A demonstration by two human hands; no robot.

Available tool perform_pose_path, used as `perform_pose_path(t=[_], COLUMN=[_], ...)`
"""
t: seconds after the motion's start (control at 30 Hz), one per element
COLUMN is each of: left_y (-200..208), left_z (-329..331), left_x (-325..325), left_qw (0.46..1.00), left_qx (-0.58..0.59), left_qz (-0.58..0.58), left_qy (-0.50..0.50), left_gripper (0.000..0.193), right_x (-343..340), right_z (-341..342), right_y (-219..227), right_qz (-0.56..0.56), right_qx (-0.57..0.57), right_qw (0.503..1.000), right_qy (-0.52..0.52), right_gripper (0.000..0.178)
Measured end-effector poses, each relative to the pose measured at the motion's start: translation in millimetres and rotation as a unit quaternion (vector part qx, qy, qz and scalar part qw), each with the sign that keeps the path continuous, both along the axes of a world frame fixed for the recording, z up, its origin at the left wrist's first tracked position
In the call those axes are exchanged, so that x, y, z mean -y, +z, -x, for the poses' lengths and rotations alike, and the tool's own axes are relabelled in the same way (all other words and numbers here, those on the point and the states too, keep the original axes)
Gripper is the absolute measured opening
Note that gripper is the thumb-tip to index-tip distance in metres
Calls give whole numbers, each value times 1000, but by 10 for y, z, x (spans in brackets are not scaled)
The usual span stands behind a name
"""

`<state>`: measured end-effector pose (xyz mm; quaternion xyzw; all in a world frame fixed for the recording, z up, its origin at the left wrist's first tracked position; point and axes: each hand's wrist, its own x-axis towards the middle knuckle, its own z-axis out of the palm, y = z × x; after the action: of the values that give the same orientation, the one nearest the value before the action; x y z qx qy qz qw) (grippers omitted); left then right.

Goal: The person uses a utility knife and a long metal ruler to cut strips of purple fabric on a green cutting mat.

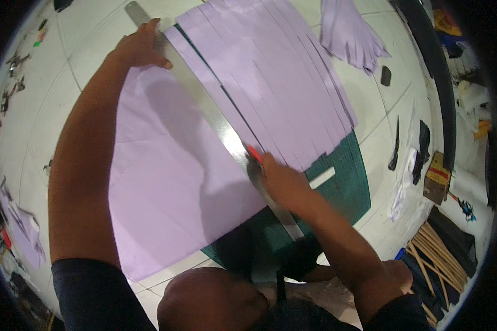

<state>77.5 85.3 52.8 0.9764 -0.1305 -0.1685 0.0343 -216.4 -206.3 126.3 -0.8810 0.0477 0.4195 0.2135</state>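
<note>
Lilac fabric (pixel 160 165) lies over a green cutting mat (pixel 348 187), with a long steel ruler (pixel 204 105) set slantwise across it. My left hand (pixel 141 48) presses on the ruler's far end, thumb and fingers spread. Closed in my right hand (pixel 284 185) is a red-handled cutter knife (pixel 254 154), held against the ruler's right edge; its blade is hidden. Right of the ruler the cloth is cut into several long parallel strips (pixel 259 66), with a dark slit of mat showing between the nearest ones. A short white bar (pixel 322 177) rests on the mat.
On the pale tiled floor, more lilac strips (pixel 350 36) lie at the far right near a small dark block (pixel 386 76). Farther right are black scissors (pixel 395 144), a box (pixel 437 177) and wooden sticks (pixel 436 254). Lilac scraps (pixel 25 229) lie at the left rim.
</note>
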Motion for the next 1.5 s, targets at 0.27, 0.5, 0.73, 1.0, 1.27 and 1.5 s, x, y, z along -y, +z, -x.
perform_pose_path(t=[0.27,0.5,0.73,1.0,1.27,1.5], left_y=[-25,-80,-125,-266,-347,-445], left_z=[-56,-89,-84,113,65,-4], left_x=[-36,-1,314,421,425,528], left_qw=[998,994,999,968,923,906], left_qx=[-12,-60,11,189,197,232], left_qz=[54,88,-11,87,265,280], left_qy=[-8,13,45,139,199,217], left_gripper=[125,121,47,29,26,27], right_x=[798,820,1050,1062,1157,1204], right_z=[1625,1617,2014,2055,2232,2296], right_y=[362,686,259,182,34,-59], right_qz=[125,33,25,26,35,38], right_qx=[-168,-9,7,14,19,29], right_qw=[977,977,983,981,984,984], right_qy=[-27,-212,-179,-192,-176,-172], right_gripper=[27,31,31,33,37,34])
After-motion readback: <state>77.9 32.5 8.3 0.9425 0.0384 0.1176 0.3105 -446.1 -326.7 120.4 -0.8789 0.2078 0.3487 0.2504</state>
